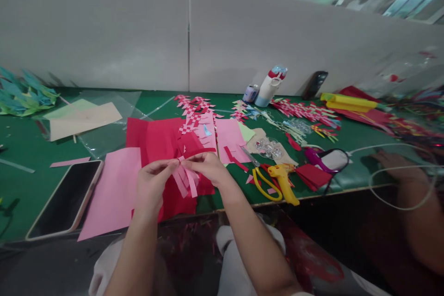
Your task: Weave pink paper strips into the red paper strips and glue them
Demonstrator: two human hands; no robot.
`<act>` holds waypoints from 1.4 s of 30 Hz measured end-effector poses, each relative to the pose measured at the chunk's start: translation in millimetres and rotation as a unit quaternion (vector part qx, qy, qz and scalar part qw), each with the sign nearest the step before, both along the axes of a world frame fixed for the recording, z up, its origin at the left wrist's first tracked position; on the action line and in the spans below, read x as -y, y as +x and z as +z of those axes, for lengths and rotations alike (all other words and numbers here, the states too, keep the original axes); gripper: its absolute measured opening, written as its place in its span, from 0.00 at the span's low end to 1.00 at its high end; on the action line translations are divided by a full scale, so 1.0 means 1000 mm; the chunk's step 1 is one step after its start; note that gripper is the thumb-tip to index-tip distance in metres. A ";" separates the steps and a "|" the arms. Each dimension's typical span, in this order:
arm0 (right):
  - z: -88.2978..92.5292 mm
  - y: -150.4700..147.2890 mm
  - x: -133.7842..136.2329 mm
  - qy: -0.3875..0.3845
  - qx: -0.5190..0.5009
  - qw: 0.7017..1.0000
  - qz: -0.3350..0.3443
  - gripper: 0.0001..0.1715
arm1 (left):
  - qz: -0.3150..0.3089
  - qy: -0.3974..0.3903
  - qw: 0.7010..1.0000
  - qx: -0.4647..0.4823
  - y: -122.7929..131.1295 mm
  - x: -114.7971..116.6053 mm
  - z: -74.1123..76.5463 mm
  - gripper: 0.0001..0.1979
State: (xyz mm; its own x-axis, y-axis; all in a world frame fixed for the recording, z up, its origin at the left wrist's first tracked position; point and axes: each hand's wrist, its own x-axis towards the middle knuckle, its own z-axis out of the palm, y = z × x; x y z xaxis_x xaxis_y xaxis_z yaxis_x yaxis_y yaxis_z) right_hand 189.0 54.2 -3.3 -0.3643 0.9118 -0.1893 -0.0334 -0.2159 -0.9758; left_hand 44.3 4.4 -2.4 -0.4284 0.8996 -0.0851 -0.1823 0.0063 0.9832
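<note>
Over the red paper sheets (pixel 159 138), my left hand (pixel 152 182) and my right hand (pixel 210 167) meet fingertip to fingertip. Both pinch a small piece of pink paper strips (pixel 189 181) crossed with red at the top. The pink ends hang down below my fingers, and a longer red strip sticks up to the right. Part of the piece is hidden behind my fingers. A pink paper sheet (pixel 113 189) lies left of my left hand. Beyond my hands are woven pink-and-red paper pieces (pixel 196 108) and another pink sheet (pixel 229 136).
A phone (pixel 65 199) lies at left. Yellow-handled scissors (pixel 265 185) and a yellow glue gun (pixel 286 180) are near the table edge. A bottle (pixel 270 87) and a can (pixel 250 93) stand by the partition (pixel 222 37). Another person's hand (pixel 395 164) rests at right near a white cable.
</note>
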 end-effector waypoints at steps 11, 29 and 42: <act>-0.001 0.000 0.002 0.044 0.023 0.997 0.056 0.19 | 0.004 0.004 1.000 0.017 0.000 -0.003 -0.002 0.12; -0.005 -0.001 0.001 0.003 -0.010 0.997 0.070 0.25 | 0.041 0.033 0.999 0.012 -0.003 -0.003 0.000 0.09; 0.000 0.012 0.001 0.053 0.046 0.971 0.228 0.22 | 0.095 0.034 0.995 -0.001 -0.012 -0.008 0.002 0.10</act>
State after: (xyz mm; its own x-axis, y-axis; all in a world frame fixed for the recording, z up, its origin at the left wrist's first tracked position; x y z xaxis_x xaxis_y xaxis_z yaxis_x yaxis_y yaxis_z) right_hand 201.0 53.3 -3.3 -0.7205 0.6761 -0.1545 0.1306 -0.0864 -0.9877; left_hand 32.8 12.1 -0.2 -0.5916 0.8059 -0.0246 -0.1710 -0.0955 0.9806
